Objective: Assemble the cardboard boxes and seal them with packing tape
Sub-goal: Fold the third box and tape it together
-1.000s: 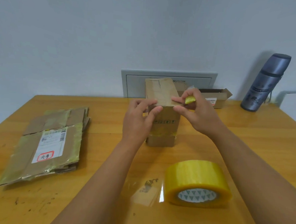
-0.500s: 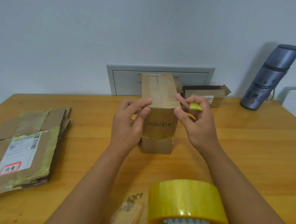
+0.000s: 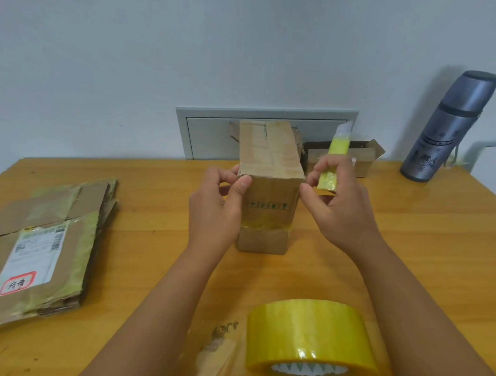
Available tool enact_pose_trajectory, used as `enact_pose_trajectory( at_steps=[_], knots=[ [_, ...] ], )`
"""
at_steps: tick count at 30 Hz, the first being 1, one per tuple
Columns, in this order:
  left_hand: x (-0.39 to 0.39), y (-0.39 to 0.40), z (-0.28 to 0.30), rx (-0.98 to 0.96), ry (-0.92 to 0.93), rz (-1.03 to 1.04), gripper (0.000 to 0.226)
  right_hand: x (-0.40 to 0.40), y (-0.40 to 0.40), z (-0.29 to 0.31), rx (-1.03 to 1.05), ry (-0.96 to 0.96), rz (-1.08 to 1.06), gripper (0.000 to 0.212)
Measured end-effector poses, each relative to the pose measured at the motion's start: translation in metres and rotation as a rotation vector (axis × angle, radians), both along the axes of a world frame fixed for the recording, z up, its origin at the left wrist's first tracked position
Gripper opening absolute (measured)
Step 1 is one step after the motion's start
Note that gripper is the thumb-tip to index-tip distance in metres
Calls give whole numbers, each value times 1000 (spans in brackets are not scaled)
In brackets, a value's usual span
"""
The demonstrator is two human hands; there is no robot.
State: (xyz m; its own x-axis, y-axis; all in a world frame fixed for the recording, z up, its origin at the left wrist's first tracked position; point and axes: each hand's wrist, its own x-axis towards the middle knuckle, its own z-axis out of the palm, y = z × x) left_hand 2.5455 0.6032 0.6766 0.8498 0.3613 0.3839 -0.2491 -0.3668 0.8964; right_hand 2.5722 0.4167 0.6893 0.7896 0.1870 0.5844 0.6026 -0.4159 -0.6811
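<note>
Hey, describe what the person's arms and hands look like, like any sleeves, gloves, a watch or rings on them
Both forearms are bare as far as the picture shows them; no sleeve edge is in view. The left hand and right hand wear no gloves. No watch, bracelet or ring shows on either wrist or on the fingers that can be seen. No marks or bandages are visible.

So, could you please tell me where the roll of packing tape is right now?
In the head view, the roll of packing tape lies on the wooden table at near right, below the right forearm and nearer the camera than the upright cardboard box.
</note>
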Motion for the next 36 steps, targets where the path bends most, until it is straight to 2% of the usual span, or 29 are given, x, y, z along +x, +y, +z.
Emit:
enact_pose_trajectory(
  at_steps=[4,9,12,14,16,20,25,30,36],
  knots=[
    [2,5,2,75,41,-15,19,2,-3,3,-169,-64,-22,30],
    [0,7,10,162,83,-17,20,-1,-5,8,-187,-54,10,34],
    [0,13,15,103,135,-101,15,-5,-13,16,-117,34,112,34],
    [-2,17,20,-14,160,-193,14,-5,-17,19,-79,87,163,38],
    [-5,21,26,-110,176,-276,21,-2,-19,18,-80,90,174,38],
    [-5,34,29,-170,208,-350,25,0,-19,16,-47,100,133,28],
    [-3,37,25,-169,215,-384,29,0,-22,18,-35,117,130,27],
    [-1,38,21,-172,198,-375,6,1,-25,17,-87,132,155,22],
    [-3,40,21,-111,168,-411,13,2,-31,20,-94,160,191,25]
  ],
)
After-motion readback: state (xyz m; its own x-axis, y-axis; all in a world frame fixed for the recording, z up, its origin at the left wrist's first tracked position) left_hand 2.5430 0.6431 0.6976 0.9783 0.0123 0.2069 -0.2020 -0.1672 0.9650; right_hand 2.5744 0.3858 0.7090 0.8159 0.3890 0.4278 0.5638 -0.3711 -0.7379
